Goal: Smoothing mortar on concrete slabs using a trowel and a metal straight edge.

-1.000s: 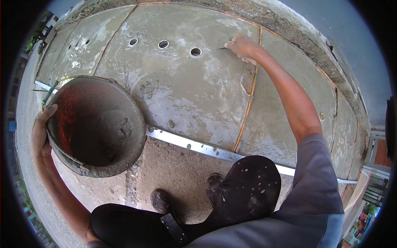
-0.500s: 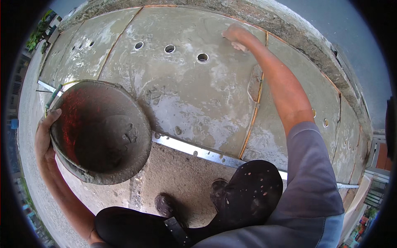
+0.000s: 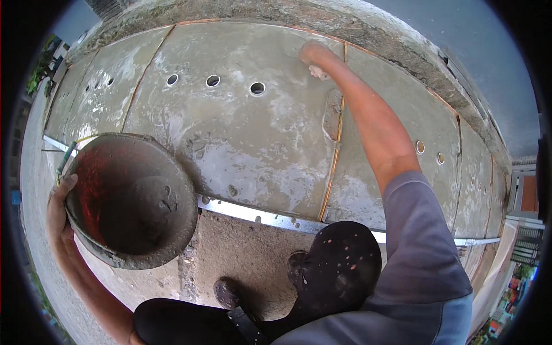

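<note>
My left hand [image 3: 61, 208] grips the rim of a cement-caked bucket [image 3: 178, 230] on its outer left side, the thumb over the edge. The bucket is tilted toward me. Its inside has a red patch and some wet cement at the bottom. My right arm reaches far over the wet concrete slab [image 3: 253, 132]. At the slab's far side my right hand [image 3: 315, 59] is closed, low over the surface. Whatever its fingers may hold is hidden. Just nearer to me, a long flat cement-coated piece [image 3: 332, 115] lies beside a thin divider strip [image 3: 332, 172].
Round pipe openings [image 3: 257, 88] are set in the slab in a row. A shiny metal edge form [image 3: 259, 214] runs along its near side. Behind the slab rises a rough concrete curb [image 3: 374, 72]. My boots [image 3: 228, 292] stand on rough ground.
The whole view has shifted, so the slab sits further left. My right hand has drawn slightly nearer the divider strip. My left hand keeps its hold on the bucket.
</note>
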Demonstrator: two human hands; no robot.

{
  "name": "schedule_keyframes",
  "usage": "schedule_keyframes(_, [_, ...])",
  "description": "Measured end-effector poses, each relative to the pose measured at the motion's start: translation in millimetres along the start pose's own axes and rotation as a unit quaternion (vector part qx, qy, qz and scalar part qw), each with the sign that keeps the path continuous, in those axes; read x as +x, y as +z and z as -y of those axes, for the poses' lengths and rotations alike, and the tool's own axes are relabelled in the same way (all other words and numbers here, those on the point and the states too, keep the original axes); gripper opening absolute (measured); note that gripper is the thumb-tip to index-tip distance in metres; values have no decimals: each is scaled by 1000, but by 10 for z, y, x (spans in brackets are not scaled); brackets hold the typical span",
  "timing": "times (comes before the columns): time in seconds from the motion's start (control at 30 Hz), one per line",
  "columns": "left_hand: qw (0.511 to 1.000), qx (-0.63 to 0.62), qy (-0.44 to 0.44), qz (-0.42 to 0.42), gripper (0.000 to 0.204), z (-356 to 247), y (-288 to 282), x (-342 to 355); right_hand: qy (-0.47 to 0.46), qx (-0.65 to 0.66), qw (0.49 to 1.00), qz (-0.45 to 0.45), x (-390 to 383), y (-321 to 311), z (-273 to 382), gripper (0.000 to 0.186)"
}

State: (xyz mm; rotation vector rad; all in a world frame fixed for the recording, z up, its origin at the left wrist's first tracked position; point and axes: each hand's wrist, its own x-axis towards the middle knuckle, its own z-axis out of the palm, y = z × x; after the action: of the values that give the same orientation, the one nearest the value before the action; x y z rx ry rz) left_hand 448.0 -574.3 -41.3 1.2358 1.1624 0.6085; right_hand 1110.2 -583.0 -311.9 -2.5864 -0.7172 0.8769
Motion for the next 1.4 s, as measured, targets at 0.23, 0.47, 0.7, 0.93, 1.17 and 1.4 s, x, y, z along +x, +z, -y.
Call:
schedule_keyframes(0.23, [1000, 18, -6, 0, 43, -36, -108, -56, -94, -101, 990, -29, -497, 2, -45, 32])
schedule_keyframes(0.47, [999, 24, -15, -32, 42, 47, -266, 6, -181, -210, 960, -39, -673, -151, -274, 27])
schedule_keyframes(0.7, [999, 34, -14, -30, 42, -104, -262, -215, -326, -313, 880, -146, -1500, 254, -105, 28])
schedule_keyframes(0.93, [1000, 13, -18, -18, 41, -38, -145, -31, -209, -351, 907, -101, -851, -124, -420, 31])
schedule_keyframes(1.17, [999, 31, 2, -28, 41, 26, -146, 21, -261, -286, 910, -150, -203, 12, 90, 27])
schedule_keyframes(1.4, [998, 46, -19, -22, 41, -45, -278, 11, -273, -270, 911, -152, -246, -11, -43, 28])
